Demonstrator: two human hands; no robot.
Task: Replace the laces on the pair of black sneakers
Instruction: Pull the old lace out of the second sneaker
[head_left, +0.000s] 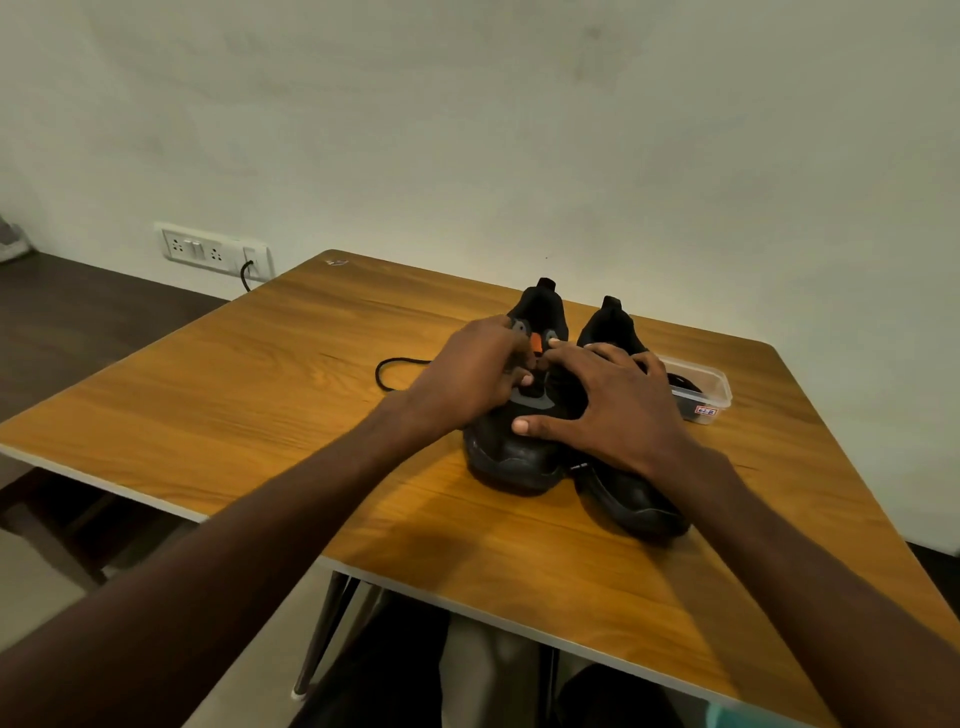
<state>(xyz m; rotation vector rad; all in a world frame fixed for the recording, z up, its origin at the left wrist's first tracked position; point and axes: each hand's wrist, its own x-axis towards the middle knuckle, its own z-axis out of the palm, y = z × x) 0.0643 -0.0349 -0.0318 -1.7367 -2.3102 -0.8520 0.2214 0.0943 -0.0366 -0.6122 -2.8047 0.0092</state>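
Observation:
Two black sneakers stand side by side on the wooden table (270, 384), toes toward me. The left sneaker (511, 457) has grey eyelet patches and an orange tab. My left hand (470, 371) curls its fingers at the lacing area of that sneaker, pinching the black lace (395, 371), which loops out to the left on the table. My right hand (605, 410) lies spread over the left sneaker's tongue side, thumb pressing on the toe top and fingers reaching over toward the right sneaker (631, 499). The lacing itself is mostly hidden by my hands.
A clear plastic box (704, 389) with something dark inside sits right of the sneakers. A wall socket panel (213, 254) with a plugged cable is at the back left. The table's near edge runs diagonally below my forearms.

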